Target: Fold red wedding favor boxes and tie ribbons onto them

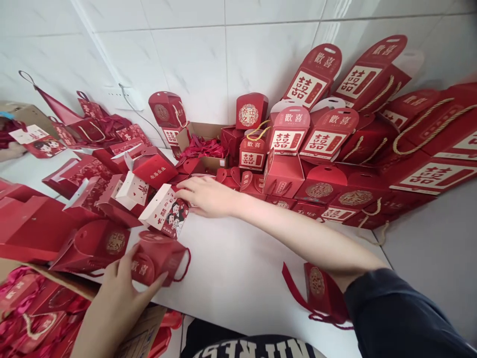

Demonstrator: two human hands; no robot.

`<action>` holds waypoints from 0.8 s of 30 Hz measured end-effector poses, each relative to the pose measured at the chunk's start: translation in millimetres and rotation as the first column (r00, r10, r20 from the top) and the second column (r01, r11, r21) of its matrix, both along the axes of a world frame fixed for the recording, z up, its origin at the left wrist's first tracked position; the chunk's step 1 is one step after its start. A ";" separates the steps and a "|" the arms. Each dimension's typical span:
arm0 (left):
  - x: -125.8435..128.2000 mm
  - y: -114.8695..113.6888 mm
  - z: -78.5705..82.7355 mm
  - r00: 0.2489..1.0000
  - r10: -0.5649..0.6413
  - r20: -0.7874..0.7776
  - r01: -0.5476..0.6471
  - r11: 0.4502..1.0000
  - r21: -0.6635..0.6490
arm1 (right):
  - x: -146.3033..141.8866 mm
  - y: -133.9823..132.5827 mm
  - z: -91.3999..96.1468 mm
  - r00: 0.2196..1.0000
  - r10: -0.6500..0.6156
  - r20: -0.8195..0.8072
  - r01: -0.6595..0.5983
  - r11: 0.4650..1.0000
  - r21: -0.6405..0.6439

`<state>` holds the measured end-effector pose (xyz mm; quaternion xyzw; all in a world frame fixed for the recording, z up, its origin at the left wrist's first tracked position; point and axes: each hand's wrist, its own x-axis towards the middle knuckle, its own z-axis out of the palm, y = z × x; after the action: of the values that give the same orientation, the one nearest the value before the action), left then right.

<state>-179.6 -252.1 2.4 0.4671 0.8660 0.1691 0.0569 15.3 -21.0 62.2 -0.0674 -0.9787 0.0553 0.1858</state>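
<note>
My left hand (119, 293) grips a small red gift box with a cord handle (158, 258) at the near left edge of the white table (238, 268). My right hand (204, 196) reaches across the table with its fingers stretched flat, the fingertips touching a red and white box printed with cartoon figures (166, 211). Nothing is in that hand. A red box with a ribbon (322, 293) lies under my right forearm near the table's front edge.
Many red gift boxes stand stacked against the tiled wall at the back right (328, 134). Folded and half-built boxes crowd the left side (93, 199). An open cardboard carton of red ribbons (203, 146) sits at the back, and another carton of red boxes (33, 308) at the lower left.
</note>
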 end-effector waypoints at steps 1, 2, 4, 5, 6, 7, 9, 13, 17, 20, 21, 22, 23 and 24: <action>-2.1 -2.0 -0.2 0.993 -0.107 0.044 0.108 0.994 -0.013 | -4.0 -7.2 -0.7 0.998 0.055 0.007 -0.054 0.996 -0.075; -2.0 -2.5 -0.1 0.972 -0.212 0.104 0.217 0.975 -0.037 | -5.6 -16.1 -2.6 0.991 0.134 0.010 -0.131 0.978 -0.164; 4.7 1.6 -0.3 0.903 -0.358 0.236 0.379 0.924 -0.046 | -3.4 -36.4 -11.4 0.949 0.314 0.015 -0.292 0.899 -0.326; 10.8 6.4 -0.7 0.870 -0.399 0.290 0.427 0.903 -0.037 | -0.3 -46.4 -17.8 0.923 0.384 0.039 -0.340 0.856 -0.388; 18.1 12.7 -1.0 0.842 -0.424 0.334 0.459 0.888 -0.032 | 3.6 -55.1 -24.4 0.915 0.398 0.069 -0.334 0.842 -0.424; 26.1 20.2 -1.0 0.818 -0.442 0.368 0.485 0.874 -0.028 | 8.2 -61.9 -29.9 0.926 0.359 0.114 -0.283 0.862 -0.420; 41.0 36.0 1.6 0.789 -0.480 0.384 0.520 0.854 -0.001 | 19.4 -67.7 -32.8 0.959 0.221 0.178 -0.148 0.924 -0.352; 50.9 60.6 18.8 0.788 -0.583 0.199 0.534 0.807 0.251 | 49.7 -46.4 8.1 0.981 0.081 0.179 -0.052 0.986 -0.160; 32.4 82.9 30.2 0.931 -0.324 -0.170 0.358 0.713 0.603 | 78.2 5.5 59.9 0.978 -0.208 0.027 0.206 0.977 0.046; 16.7 103.7 21.0 0.970 -0.083 -0.227 0.213 0.738 0.641 | 84.6 47.7 61.3 0.916 -0.400 -0.007 0.398 0.909 0.123; 13.2 110.1 15.4 0.981 -0.047 -0.190 0.160 0.756 0.635 | 83.6 59.2 55.9 0.889 -0.453 0.057 0.443 0.886 0.133; 10.8 115.6 9.1 0.991 -0.021 -0.136 0.104 0.764 0.637 | 81.5 68.4 49.8 0.849 -0.509 0.145 0.491 0.859 0.145; 9.2 119.9 2.5 0.998 -0.006 -0.063 0.045 0.756 0.653 | 78.6 74.8 44.2 0.789 -0.574 0.219 0.552 0.819 0.160; 8.2 122.9 -4.4 1.000 0.003 0.019 -0.015 0.727 0.686 | 75.2 78.1 40.2 0.725 -0.630 0.278 0.605 0.776 0.181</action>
<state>-171.4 -129.2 -2.0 0.4495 0.7440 0.4813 -0.1131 90.5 57.1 102.3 -0.3901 -0.9183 -0.0593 0.0331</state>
